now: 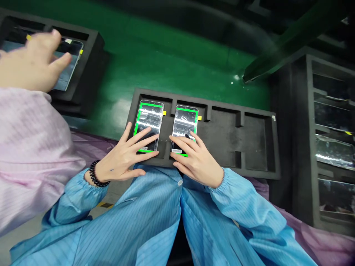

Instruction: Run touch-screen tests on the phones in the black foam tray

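Observation:
A black foam tray (216,136) with several compartments lies in front of me. In its leftmost compartment is a glossy phone screen panel (149,121) with a green border and a yellow tab at its right edge. A second such phone screen panel (184,122) occupies the compartment beside it. My left hand (124,153), with a black coiled band at the wrist, spreads its fingers over the lower part of the left panel. Across the lower part of the other panel lie the stretched fingers of my right hand (195,157). Neither hand grips anything; the fingers partly cover both panels.
A co-worker's blurred hand (39,61) in a pink sleeve reaches over another foam tray (90,46) holding a panel at upper left. Stacked foam trays (310,147) with panels stand at right. The table surface (166,55) is green.

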The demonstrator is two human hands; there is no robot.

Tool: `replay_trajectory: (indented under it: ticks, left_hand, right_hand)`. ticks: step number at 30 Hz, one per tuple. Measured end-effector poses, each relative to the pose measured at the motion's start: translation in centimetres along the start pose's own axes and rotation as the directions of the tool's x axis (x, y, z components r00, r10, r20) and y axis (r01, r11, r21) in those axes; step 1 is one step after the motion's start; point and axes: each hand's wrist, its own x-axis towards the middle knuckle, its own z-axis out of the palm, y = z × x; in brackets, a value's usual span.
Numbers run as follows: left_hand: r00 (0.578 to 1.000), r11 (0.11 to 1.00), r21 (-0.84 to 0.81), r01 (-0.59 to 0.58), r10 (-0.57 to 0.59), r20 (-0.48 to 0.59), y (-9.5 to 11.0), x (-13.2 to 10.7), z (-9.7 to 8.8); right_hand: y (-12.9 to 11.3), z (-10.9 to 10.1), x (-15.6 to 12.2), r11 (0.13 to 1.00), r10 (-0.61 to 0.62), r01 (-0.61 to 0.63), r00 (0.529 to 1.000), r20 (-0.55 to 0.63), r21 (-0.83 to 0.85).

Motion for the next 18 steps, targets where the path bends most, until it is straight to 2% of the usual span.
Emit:
replay_trajectory:
  ticks: [4,9,11,18]
  left_hand:
    - [1.0,1.0,0.014,-0.01,0.01,-0.02,-0.2,0.0,-0.5]
    - [0.987,0.99,0.022,0.137,-0.139,0.078,-0.2,1.4,-1.9]
    - [0.982,0.987,0.0,0.164,-0.163,0.096,-0.3,2.2,-2.4]
    - [0.97,0.974,-0.039,0.223,-0.217,0.113,-2.2,4.6,-3.0]
  right_hand:
    - [0.7,-0.3,0.2,0.999,-0.027,0.026,0.999,0.037,0.033]
    - [1.9,-0.9,0.9,0.996,-0.06,0.057,0.997,0.053,0.064]
    - [2.5,-1.0,1.3,0.998,-0.051,0.048,0.997,0.05,0.05]
    - [5.0,-1.3,2.9,1.0,-0.004,0.004,0.997,0.078,0.003]
